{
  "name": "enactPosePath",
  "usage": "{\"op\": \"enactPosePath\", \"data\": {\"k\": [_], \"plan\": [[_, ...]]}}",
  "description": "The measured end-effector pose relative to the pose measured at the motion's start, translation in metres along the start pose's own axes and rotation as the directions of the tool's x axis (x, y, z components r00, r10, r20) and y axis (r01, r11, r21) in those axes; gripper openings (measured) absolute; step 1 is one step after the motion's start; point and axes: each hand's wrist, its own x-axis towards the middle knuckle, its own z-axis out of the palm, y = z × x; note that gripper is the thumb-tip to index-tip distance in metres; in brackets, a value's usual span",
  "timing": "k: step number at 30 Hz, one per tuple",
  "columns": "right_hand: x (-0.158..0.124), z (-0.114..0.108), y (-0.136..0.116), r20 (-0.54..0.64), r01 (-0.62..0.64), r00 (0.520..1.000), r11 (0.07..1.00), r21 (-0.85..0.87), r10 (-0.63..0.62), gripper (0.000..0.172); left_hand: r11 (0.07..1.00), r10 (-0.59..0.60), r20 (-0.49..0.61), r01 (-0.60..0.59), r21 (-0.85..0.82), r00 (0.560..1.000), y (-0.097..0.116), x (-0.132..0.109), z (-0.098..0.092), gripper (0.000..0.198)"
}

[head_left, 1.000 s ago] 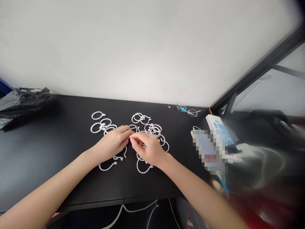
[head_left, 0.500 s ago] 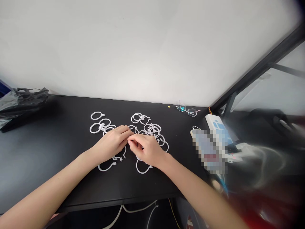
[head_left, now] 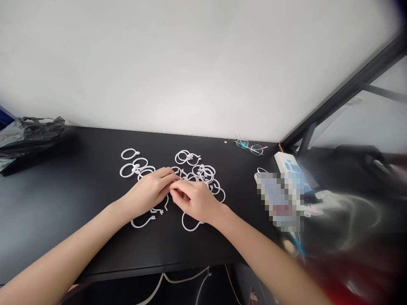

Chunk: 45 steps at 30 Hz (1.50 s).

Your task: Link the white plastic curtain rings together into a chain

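Note:
Both my hands meet over a spread of thin white plastic rings, several of them split with small clasp ends. My left hand (head_left: 154, 189) is closed, its fingers bent down and their tips hidden. Just below those fingers a curved white ring piece (head_left: 167, 203) shows; whether it is held or lies on the table I cannot tell. My right hand (head_left: 199, 199) is in a pinch, thumb and forefinger against the left fingertips. Whatever is between the fingers is hidden. One open white ring (head_left: 142, 227) lies below my left wrist, another white ring (head_left: 190, 230) under my right hand.
The rings lie on a black table (head_left: 95, 169) against a white wall. A black plastic bag (head_left: 32, 135) sits at the far left. Eyeglasses (head_left: 249, 146) lie near the wall. At right are a white power strip (head_left: 288, 163) and a blurred-out phone-like object (head_left: 276, 203).
Both hands stay at nearly the same place. My right fingers have shifted slightly downward and closed up a little against the left ones. The loose rings have not visibly moved.

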Motion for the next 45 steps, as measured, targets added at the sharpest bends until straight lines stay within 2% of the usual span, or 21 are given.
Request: {"op": "enactPosePath", "data": {"k": [19, 45], "plan": [[0.0004, 0.0001, -0.0007, 0.058, 0.008, 0.998, 1.000, -0.020, -0.007, 0.015, 0.998, 0.027, 0.085, -0.032, 0.047, 0.996, 0.0029, 0.0017, -0.0027, 0.026], [-0.0010, 0.0007, -0.0006, 0.111, -0.007, 0.994, 0.997, -0.075, 0.015, 0.019, 0.998, 0.003, 0.133, -0.011, 0.063, 0.991, 0.0041, 0.0030, -0.0035, 0.024]]}}
